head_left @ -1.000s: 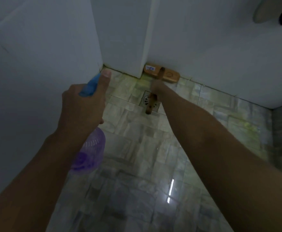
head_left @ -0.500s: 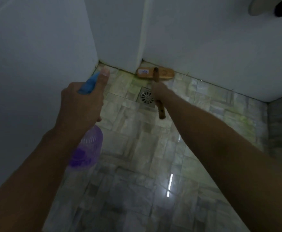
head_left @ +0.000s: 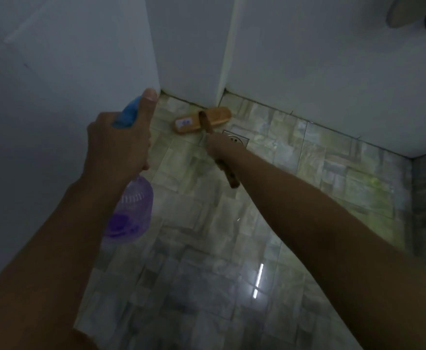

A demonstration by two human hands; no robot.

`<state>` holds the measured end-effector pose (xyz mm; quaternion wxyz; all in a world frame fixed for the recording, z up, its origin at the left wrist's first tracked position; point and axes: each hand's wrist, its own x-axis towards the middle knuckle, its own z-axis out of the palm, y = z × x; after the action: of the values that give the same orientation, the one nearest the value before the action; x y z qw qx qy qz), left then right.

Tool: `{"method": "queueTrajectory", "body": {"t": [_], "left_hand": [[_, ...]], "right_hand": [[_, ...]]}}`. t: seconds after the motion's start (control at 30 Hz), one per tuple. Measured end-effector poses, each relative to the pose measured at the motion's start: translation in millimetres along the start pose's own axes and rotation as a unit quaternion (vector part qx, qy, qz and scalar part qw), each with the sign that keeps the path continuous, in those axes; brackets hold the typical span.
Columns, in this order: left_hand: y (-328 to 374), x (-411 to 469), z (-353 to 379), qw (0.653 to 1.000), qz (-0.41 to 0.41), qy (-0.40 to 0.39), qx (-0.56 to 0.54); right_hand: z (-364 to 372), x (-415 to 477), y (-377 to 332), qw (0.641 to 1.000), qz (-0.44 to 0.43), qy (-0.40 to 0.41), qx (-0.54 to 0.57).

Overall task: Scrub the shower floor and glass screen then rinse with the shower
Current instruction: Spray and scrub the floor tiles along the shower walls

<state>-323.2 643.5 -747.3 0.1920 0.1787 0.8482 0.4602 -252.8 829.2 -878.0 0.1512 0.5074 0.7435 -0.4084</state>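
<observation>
my right hand [head_left: 219, 147] grips the brush [head_left: 202, 121] to scrub the floor [head_left: 308, 152] corner; my left hand [head_left: 118, 145] grips the spray bottle [head_left: 131, 213], ready.

White walls [head_left: 333, 72] meet glossy grey-green floor tiles [head_left: 207, 274].

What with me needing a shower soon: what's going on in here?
A person is cleaning the shower floor. The right hand has its grip on the wooden handle of a scrubbing brush, whose head is down on the tiles by the wall corner, next to the drain. The left hand holds a purple spray bottle above the floor. No running water shows.
</observation>
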Motion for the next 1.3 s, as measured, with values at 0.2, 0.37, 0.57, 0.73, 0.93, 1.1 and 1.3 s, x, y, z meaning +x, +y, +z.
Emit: {"method": "queueTrajectory", "body": {"t": [0.2, 0.37, 0.57, 0.73, 0.93, 1.1, 1.3], "left_hand": [[-3, 6, -19, 0.999, -0.025, 0.021, -0.015], [-10, 4, -33, 0.999, -0.023, 0.026, -0.009], [-11, 5, -38, 0.999, -0.022, 0.023, -0.008], [-10, 6, -40, 0.999, -0.037, 0.016, -0.022], [-19, -1, -59, 0.998, -0.059, 0.006, -0.001], [-22, -1, -77, 0.999, -0.045, 0.024, 0.011], [-33, -3, -90, 0.997, -0.063, 0.033, 0.01]], "right_hand": [[35, -52, 50, 0.996, -0.03, -0.063, -0.056], [18, 13, -10, 1.0, 0.013, -0.011, 0.026], [38, -3, -40, 0.992, -0.083, -0.042, -0.08], [51, -50, 72, 0.978, -0.082, -0.1, -0.162], [-2, -32, 80, 0.986, 0.032, -0.047, -0.158], [29, -2, -5, 0.994, -0.041, -0.003, -0.099], [105, -51, -7, 0.974, -0.127, -0.118, -0.145]]}}
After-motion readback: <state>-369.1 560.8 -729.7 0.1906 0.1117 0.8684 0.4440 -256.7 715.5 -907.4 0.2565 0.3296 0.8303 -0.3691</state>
